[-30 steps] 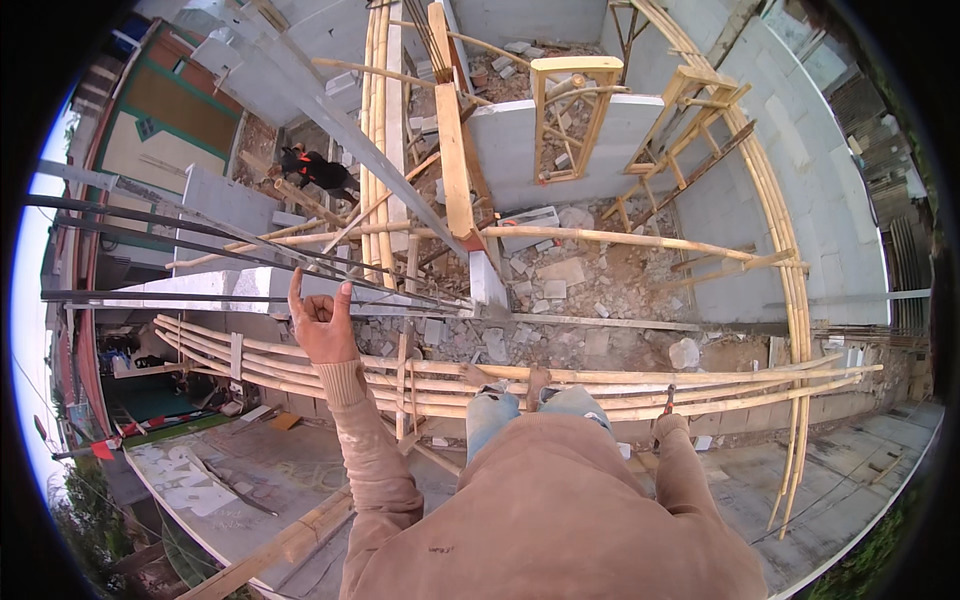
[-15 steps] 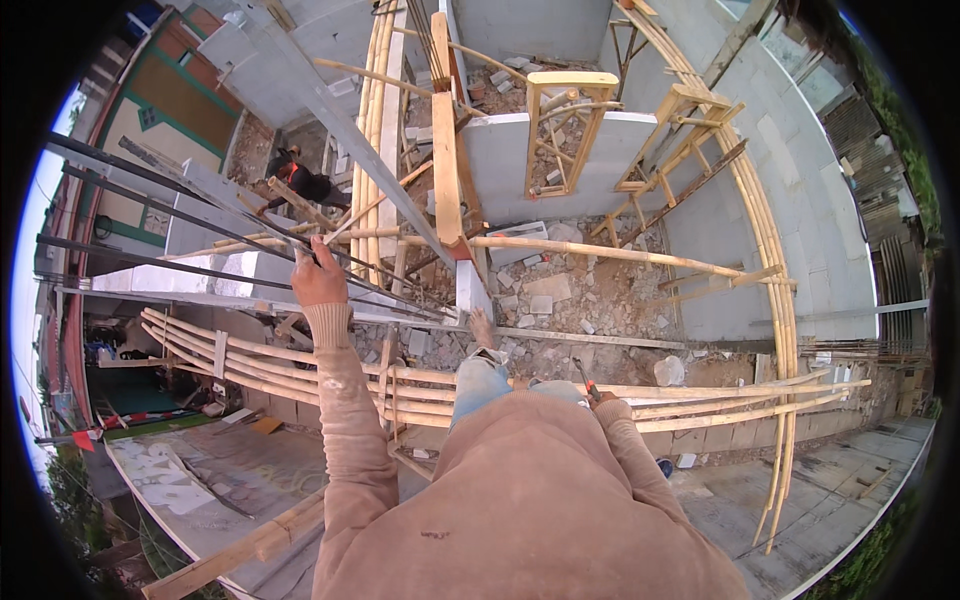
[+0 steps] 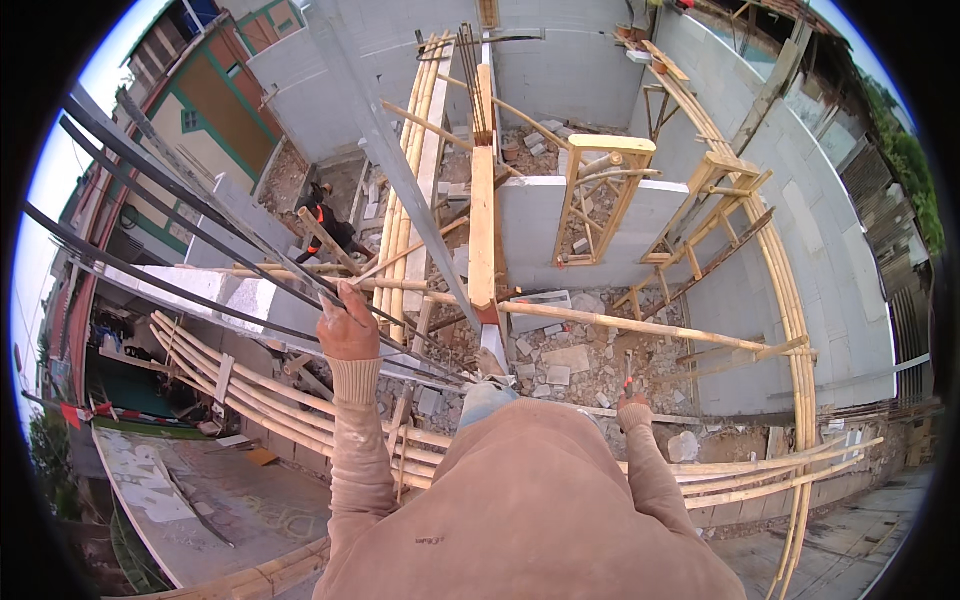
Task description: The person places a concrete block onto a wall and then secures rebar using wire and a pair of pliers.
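Observation:
My left hand [image 3: 347, 325] is closed around one of the long dark steel rebars [image 3: 235, 232] that slant in from the upper left. Several of these bars run side by side, with their lower ends near my legs. In my closed right hand [image 3: 633, 412] is a slim tool with a red handle [image 3: 628, 384]; its dark tip points away from me, and it looks like pliers. The right arm reaches out over the rubble. Beneath me, a foot [image 3: 491, 358] is on a narrow light wall top beside a wooden post [image 3: 482, 230].
Bamboo poles [image 3: 270, 385] cross in front of my body, and another pole [image 3: 640, 328] spans the room ahead. Wooden frames [image 3: 605, 200] stand at the grey block walls [image 3: 530, 225]. Broken blocks [image 3: 570, 358] litter the ground below. A person in dark clothes [image 3: 333, 225] is down at the left.
My right hand has moved forward and right, away from my body, with the tool. The left hand stays on the rebar. The whole view has shifted, showing more of the far walls.

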`<state>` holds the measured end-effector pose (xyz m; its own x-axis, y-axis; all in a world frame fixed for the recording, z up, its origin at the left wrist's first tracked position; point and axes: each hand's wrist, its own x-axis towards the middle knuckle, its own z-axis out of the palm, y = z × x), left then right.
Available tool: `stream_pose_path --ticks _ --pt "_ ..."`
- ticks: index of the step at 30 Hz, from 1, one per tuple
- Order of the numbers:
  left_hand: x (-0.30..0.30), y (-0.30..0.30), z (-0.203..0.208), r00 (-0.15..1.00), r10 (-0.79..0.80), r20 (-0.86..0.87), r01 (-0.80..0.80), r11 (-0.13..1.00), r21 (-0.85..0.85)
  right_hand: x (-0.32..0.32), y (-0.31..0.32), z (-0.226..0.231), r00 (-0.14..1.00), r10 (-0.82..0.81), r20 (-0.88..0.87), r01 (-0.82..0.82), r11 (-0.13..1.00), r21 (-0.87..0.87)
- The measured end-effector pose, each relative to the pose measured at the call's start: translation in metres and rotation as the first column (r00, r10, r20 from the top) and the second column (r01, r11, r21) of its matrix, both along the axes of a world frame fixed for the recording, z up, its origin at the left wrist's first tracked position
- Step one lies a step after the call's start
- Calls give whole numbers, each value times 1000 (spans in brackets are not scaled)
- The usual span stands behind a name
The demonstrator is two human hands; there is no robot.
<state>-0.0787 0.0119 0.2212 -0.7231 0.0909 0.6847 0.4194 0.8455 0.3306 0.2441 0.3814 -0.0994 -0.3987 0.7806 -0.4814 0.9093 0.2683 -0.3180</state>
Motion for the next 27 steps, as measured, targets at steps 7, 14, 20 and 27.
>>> stream_pose_path --ticks 7,14,20,27 --pt "22 -11 5 987 -145 64 127 963 237 -325 -71 150 393 320 -862 -242 940 239" --pt "23 -27 26 965 -234 123 228 972 61 -451 -226 334 -136 323 -937 -872 410 268" --pt "40 -64 98 638 -440 632 163 880 447 -495 -323 360 2 393 -920 -1000 5 0" --pt "84 -168 80 789 -156 595 -396 612 685 -496 -344 372 76 502 -862 -962 -192 -196"
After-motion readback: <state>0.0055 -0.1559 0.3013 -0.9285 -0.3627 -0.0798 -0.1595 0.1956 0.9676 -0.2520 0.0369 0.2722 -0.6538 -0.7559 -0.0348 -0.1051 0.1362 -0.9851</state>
